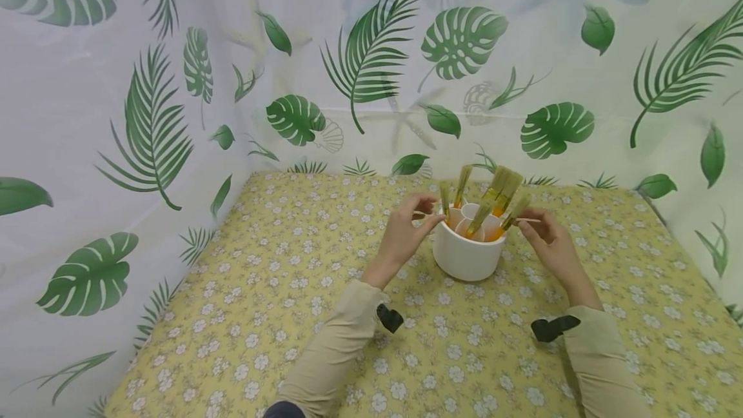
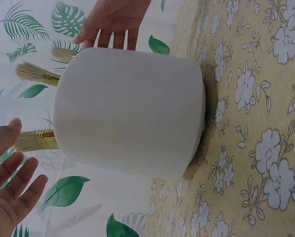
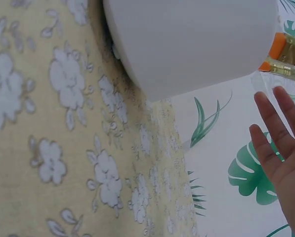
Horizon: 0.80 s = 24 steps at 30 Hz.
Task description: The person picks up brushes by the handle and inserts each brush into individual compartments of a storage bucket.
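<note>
A white round holder [image 1: 467, 260] with inner compartments stands upright on the table, several paintbrushes in it with bristles upward. The widest paintbrush [image 1: 502, 188] rises at the back right; orange shows below the metal bands. My left hand [image 1: 404, 228] is beside the left rim, thumb tip near a narrow paintbrush [image 1: 445, 196]. At the right rim is my right hand [image 1: 547, 237], close to a leaning paintbrush [image 1: 515, 211]. Fingers of the left hand [image 2: 13, 190] look loosely spread in the left wrist view. The right hand [image 3: 288, 148] has extended fingers in the right wrist view.
A yellow cloth with white flowers [image 1: 261, 315] covers the table. White sheeting with green leaf prints [image 1: 371, 134] hangs behind it and along both sides. Dark wrist cameras [image 1: 389, 318] are strapped over the beige sleeves [image 1: 342, 347].
</note>
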### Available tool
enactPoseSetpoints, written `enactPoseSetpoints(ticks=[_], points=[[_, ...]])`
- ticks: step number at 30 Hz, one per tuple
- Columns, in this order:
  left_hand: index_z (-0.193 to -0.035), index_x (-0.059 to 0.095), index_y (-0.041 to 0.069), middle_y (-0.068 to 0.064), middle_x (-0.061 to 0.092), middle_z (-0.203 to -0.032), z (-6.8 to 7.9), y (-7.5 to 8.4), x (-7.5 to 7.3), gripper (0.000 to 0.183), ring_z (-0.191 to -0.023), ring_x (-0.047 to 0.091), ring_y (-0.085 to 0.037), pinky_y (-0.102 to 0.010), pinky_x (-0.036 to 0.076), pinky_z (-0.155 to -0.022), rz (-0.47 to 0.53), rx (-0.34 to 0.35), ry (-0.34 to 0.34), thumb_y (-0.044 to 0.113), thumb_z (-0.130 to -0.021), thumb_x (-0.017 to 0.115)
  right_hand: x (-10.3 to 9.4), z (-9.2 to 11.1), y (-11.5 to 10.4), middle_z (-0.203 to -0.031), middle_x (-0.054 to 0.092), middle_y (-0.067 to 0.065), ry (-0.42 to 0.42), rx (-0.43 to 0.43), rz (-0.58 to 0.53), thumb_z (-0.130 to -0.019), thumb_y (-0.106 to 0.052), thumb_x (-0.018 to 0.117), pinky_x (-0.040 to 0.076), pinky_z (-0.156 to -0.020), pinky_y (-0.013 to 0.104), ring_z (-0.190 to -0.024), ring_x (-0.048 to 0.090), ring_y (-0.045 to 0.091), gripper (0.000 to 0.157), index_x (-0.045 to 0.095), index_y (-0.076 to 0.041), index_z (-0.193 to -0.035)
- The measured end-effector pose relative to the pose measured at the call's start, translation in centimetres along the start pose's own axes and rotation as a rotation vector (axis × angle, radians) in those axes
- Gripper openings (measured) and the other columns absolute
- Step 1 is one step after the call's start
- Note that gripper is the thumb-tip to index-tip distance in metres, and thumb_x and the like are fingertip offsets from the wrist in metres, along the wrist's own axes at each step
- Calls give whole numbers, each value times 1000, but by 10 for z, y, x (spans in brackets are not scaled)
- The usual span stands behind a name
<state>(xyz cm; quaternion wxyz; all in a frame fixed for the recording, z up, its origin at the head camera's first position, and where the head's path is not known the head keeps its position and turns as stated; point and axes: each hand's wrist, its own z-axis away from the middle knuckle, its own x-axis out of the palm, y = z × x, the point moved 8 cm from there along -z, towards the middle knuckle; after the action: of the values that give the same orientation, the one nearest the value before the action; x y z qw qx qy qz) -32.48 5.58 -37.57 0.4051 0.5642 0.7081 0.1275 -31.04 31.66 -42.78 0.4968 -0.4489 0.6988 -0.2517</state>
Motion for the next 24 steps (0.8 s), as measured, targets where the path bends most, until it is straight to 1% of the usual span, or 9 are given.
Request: enactPoseSetpoints(ticks=[2, 3, 5, 7, 9, 13, 15, 20, 24], points=[[-114, 58, 10, -9, 61, -103, 0, -2, -1, 32, -93, 60, -12, -24, 54, -80, -17, -3, 0, 23, -86, 66, -3, -1, -10, -116, 49, -19, 26, -25, -24, -97, -12, 48, 43, -78, 5, -101, 51, -11, 36, 43, 0, -131], [-115, 58, 10, -8, 61, -103, 0, -3, -1, 33, -93, 60, -12, -24, 54, -80, -23, -6, -1, 25, -86, 65, -4, -1, -11, -115, 49, -19, 37, -31, -34, -97, -11, 48, 43, -78, 5, -100, 51, -10, 36, 43, 0, -131], [-115, 58, 10, -7, 61, -104, 0, -5, -2, 33, -93, 59, -11, -25, 53, -80, -34, -11, 2, 26, -87, 64, -6, -3, -12, -115, 50, -17, 51, -28, -38, -96, -9, 48, 43, -78, 5, -100, 52, -10, 37, 42, -1, -132], [-115, 58, 10, -6, 61, -105, 0, -7, -3, 32, -93, 59, -12, -29, 54, -81, -38, -15, 5, 26, -87, 64, -8, -4, -12, -115, 52, -12, 56, -15, -29, -96, -10, 48, 43, -78, 6, -99, 51, -10, 38, 42, -2, -133], [-115, 58, 10, -8, 61, -105, -1, -7, -4, 31, -94, 59, -12, -29, 53, -82, -46, -19, 5, 25, -88, 64, -9, -6, -5, -116, 53, -10, 58, -3, -19, -96, -11, 49, 43, -78, 6, -101, 50, -10, 40, 41, -6, -135], [-115, 58, 10, -6, 61, -107, -3, -7, -6, 31, -95, 58, -13, -24, 51, -84, -72, -25, 14, 25, -89, 63, -10, -8, -8, -117, 51, -12, 57, 0, -15, -96, -13, 49, 42, -79, 5, -104, 48, -10, 44, 38, -6, -138], [-115, 58, 10, -6, 60, -107, -4, -6, -7, 31, -95, 58, -13, -22, 50, -85, -84, -24, 17, 25, -89, 62, -10, -9, -13, -122, 47, -11, 55, -7, -21, -96, -12, 49, 41, -80, 5, -106, 46, -9, 46, 36, -6, -139], [-117, 58, 9, -5, 60, -109, -6, -6, -7, 31, -98, 58, -15, -23, 49, -87, -92, -13, 12, 24, -89, 63, -11, -12, -32, -134, 38, 4, 58, -43, -55, -95, -7, 49, 39, -83, 5, -109, 44, -6, 48, 34, -6, -141], [-119, 57, 10, -5, 60, -111, -7, -7, -7, 33, -101, 57, -16, -25, 49, -88, -114, -18, 3, 25, -89, 62, -13, -13, -57, -136, 38, 15, 73, -85, -40, -95, -5, 49, 37, -90, 9, -113, 42, -4, 48, 35, -4, -140]])
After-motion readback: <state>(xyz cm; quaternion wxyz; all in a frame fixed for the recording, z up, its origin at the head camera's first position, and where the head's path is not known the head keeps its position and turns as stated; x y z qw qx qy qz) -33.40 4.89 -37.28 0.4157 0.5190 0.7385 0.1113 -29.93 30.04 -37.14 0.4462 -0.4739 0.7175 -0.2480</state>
